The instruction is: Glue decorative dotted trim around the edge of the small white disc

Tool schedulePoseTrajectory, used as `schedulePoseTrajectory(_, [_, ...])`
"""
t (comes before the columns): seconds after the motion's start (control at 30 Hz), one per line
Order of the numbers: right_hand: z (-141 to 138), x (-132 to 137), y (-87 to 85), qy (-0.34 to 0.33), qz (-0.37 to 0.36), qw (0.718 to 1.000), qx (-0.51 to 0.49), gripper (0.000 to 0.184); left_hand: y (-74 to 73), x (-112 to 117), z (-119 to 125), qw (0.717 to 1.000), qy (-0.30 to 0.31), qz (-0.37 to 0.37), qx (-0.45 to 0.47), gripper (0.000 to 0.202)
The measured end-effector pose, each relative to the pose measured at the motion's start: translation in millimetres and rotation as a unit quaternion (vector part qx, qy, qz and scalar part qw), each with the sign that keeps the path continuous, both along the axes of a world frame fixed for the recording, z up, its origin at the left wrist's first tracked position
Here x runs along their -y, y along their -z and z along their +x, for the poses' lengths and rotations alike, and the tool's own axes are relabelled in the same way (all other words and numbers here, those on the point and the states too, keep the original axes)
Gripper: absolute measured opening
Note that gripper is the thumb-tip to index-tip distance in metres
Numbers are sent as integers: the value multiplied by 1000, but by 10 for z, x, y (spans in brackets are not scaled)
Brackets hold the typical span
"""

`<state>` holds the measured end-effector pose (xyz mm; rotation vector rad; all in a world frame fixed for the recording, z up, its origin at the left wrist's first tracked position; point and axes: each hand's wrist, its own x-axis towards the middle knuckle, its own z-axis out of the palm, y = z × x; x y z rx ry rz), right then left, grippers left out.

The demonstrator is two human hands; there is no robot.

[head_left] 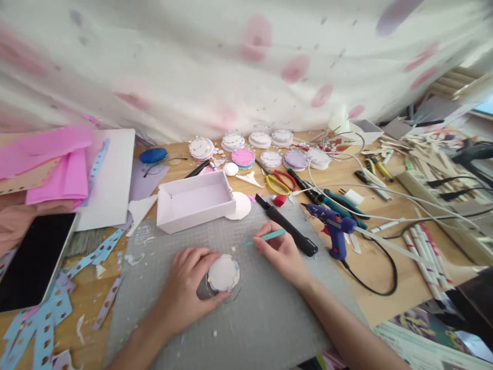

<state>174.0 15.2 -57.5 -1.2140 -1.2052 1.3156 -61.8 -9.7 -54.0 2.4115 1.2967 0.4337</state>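
My left hand (188, 285) curves its thumb and fingers around the edge of a small round white paper disc (223, 273), which has small pale bits along its rim. A clear round outline shows beneath the disc on the grey cutting mat (277, 329). Between the fingertips of my right hand (279, 252) is a thin teal pen-like tool (271, 235). Its tip points left, above and apart from the disc, and is too blurred to make out. A white open paper box (196, 218) stands just beyond, with a white paper circle (239, 206) by its right corner.
Decorated paper discs (243, 158) line the back. Right of the mat lie a blue glue gun (333, 226) with its cord, scissors (279, 184), a black long-handled tool (288, 226) and markers (427, 259). A phone (36, 259) and blue punched paper strips (50, 313) are left.
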Motion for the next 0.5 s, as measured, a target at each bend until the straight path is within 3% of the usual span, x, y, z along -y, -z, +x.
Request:
schedulePoseTrajectory(0.13, [-62,7,40,-11,-20,1000,-2,25,33,15,-6,1000,-12,-21,7,61])
schedulePoseTrajectory(0.5, [-87,52,44,-20,-25,999,37,14,67,0,-21,1000,-6,-2,14,53])
